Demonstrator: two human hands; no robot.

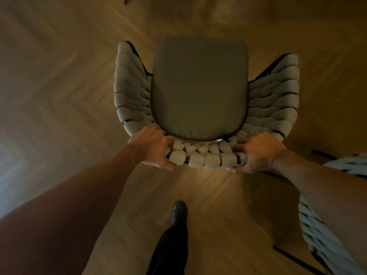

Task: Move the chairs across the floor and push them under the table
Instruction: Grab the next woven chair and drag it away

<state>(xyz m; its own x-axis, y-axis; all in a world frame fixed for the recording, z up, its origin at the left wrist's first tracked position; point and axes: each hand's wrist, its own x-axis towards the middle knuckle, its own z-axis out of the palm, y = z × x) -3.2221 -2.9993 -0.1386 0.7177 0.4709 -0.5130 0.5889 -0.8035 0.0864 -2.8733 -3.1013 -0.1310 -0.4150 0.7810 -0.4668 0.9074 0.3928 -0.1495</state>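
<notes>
From the head view we look straight down on the chair (198,86), which stands on the herringbone wood floor (59,86) with its grey seat cushion pointing away from us. Our left hand (153,147) and right hand (258,153) each grip the woven back rail (206,159), fingers curled over it and thumbs beneath, one hand toward each end of the curve. Open floor lies ahead of the seat and along its left side. To the right, a second chair (319,231) stands near our right forearm, which hides part of it; the frame edge cuts off the rest. One dark shoe (179,212) stands on the floor below the rail. The gripped chair's legs are hidden beneath it, and a small shape (126,0) at the top edge is too cut off to identify.
</notes>
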